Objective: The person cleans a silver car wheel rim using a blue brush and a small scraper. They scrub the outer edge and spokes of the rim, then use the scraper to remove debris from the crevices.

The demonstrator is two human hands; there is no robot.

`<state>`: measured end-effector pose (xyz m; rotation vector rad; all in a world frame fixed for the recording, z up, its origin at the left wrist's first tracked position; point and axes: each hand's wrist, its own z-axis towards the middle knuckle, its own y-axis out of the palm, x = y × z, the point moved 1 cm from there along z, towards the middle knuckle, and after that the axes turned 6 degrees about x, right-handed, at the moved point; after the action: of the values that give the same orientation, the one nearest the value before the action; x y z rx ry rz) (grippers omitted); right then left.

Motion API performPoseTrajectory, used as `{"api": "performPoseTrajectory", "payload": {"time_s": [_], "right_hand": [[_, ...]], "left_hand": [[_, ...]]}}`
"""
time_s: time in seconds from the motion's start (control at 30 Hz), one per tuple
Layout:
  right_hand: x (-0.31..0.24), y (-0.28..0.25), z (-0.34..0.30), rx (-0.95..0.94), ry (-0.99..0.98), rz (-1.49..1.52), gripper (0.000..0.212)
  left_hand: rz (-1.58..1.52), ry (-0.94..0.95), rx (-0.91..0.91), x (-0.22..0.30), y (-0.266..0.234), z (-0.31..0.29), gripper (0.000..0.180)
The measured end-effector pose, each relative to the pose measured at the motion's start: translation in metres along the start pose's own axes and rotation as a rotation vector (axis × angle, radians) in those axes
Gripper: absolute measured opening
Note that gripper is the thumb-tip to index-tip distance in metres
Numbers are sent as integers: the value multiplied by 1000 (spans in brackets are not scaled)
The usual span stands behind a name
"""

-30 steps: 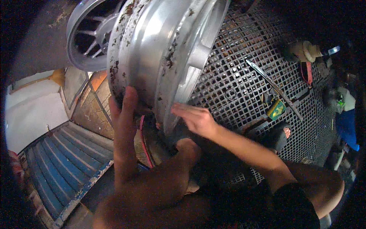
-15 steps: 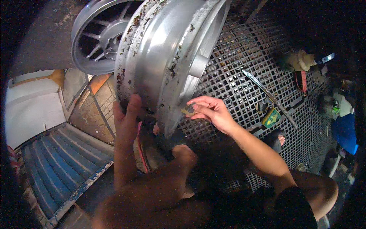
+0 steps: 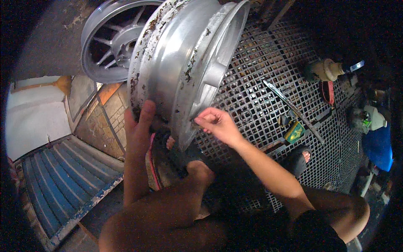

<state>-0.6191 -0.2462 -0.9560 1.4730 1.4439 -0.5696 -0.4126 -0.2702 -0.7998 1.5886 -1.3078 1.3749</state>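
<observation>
A silver wheel rim [image 3: 170, 54] stands tilted in front of me, its bead edges spotted with dark, flaking patches. My left hand [image 3: 139, 122] grips its lower left edge, thumb toward the barrel and some fingers hidden behind the metal. At the rim's lower right edge, by the spokes and hub, is my right hand [image 3: 216, 124]. Its thumb and fingers are pinched together close to the metal. Whatever lies in that pinch is hidden by the fingers; I cannot tell whether they touch the rim.
Behind on the left leans a second spoked wheel [image 3: 111, 46]. Black grid matting [image 3: 268, 59] carries a long metal bar [image 3: 294, 110], a green and yellow packet [image 3: 294, 132] and a power tool [image 3: 326, 69]. A ridged blue panel [image 3: 63, 189] lies at lower left; a blue container [image 3: 377, 145] stands far right.
My right hand has moved slightly left, closer to the rim's edge. The small yellowish piece seen in its fingers before is now hidden. My left hand keeps its grip.
</observation>
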Motion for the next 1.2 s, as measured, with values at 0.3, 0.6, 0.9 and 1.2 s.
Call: {"api": "performPoseTrajectory", "payload": {"time_s": [0.3,0.6,0.9,1.2], "right_hand": [[-11,22,-42,76,-649,-657,37],[-10,-19,-6,229,-512,-564,21],[-9,-58,78,590,-536,-710,19],[12,-68,86,240,-54,125,22]], "left_hand": [[6,-28,35,2,0,-4,39],[24,-44,-10,-4,-7,0,41],[41,-66,61,-6,-11,-3,48],[22,-57,13,-29,-24,1,51]]}}
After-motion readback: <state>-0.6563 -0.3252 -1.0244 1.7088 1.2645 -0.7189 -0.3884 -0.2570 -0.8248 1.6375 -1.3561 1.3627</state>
